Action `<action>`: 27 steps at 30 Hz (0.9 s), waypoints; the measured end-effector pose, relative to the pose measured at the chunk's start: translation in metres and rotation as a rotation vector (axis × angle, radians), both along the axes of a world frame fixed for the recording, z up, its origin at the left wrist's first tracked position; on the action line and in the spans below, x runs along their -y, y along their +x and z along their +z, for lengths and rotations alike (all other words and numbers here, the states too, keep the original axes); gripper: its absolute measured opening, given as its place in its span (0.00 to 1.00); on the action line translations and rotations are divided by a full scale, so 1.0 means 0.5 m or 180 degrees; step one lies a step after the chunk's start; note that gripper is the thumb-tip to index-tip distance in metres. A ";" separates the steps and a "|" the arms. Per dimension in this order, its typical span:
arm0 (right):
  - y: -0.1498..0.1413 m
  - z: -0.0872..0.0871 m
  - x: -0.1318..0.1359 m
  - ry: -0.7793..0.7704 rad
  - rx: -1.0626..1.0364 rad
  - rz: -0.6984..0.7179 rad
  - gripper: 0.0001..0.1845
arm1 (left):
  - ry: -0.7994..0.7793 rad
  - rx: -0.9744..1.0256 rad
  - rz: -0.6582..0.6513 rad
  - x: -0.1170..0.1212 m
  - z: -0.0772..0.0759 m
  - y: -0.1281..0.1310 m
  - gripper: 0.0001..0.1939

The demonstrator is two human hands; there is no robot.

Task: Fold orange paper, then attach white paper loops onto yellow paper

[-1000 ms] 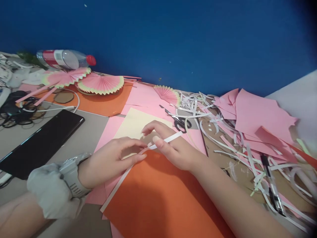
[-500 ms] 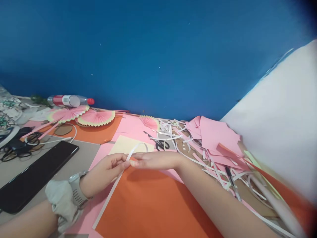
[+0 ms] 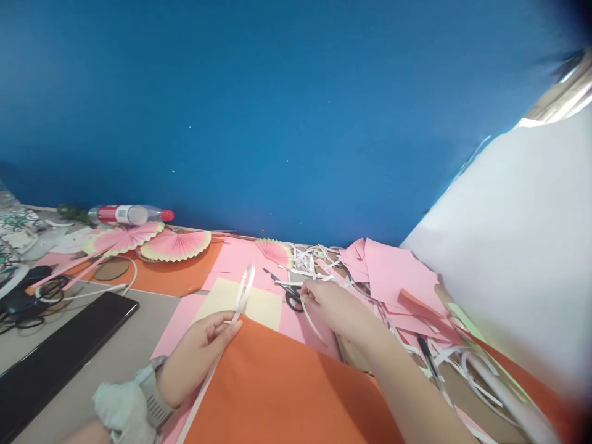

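Note:
My left hand (image 3: 215,339) is closed on the top corner of an orange sheet of paper (image 3: 287,376), thumb on top. A white strip (image 3: 203,394) runs along the sheet's left edge, and its loose end (image 3: 245,287) loops up above my fingers. Right of the corner, my right hand (image 3: 328,302) is closed in a pinch on a thin, pale, curved strip (image 3: 313,322) that hangs from the fingertips. Black-handled scissors (image 3: 293,302) lie just beside that hand, partly hidden. A cream sheet (image 3: 266,305) rests on pink paper behind the orange one.
Folded pink paper fans (image 3: 178,245) and a plastic bottle (image 3: 134,214) lie by the blue wall. On the left is a black phone (image 3: 69,364) near cables (image 3: 34,308). White paper scraps, pink sheets (image 3: 402,274) and a pen (image 3: 432,364) crowd the right side.
My right hand has left the sheet's corner and moved right to the scissors, with a thin strip in its fingers. My left hand stays on the corner. The view has tilted up slightly.

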State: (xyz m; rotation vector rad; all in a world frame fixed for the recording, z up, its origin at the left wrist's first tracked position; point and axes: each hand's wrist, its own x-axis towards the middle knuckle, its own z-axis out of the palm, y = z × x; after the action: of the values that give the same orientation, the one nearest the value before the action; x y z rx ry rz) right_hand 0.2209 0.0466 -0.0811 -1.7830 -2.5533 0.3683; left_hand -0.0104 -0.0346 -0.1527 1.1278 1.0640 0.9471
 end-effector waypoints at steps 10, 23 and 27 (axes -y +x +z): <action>-0.048 -0.082 -0.033 0.0485 0.0580 -0.0146 0.09 | 0.0030 0.0008 -0.0106 -0.004 -0.007 -0.006 0.15; -0.030 -0.092 -0.039 0.0667 0.0327 0.0033 0.10 | -0.0041 -0.0089 -0.0073 -0.005 -0.001 -0.006 0.15; -0.016 -0.071 -0.051 0.0379 -0.0293 -0.0152 0.07 | -0.0034 -0.0126 -0.0060 -0.005 0.000 -0.005 0.14</action>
State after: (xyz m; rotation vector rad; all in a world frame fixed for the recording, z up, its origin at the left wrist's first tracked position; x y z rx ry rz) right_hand 0.2131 0.0722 -0.1167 -1.7398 -2.4123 0.2841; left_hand -0.0131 -0.0321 -0.1529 1.1501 1.0875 0.9065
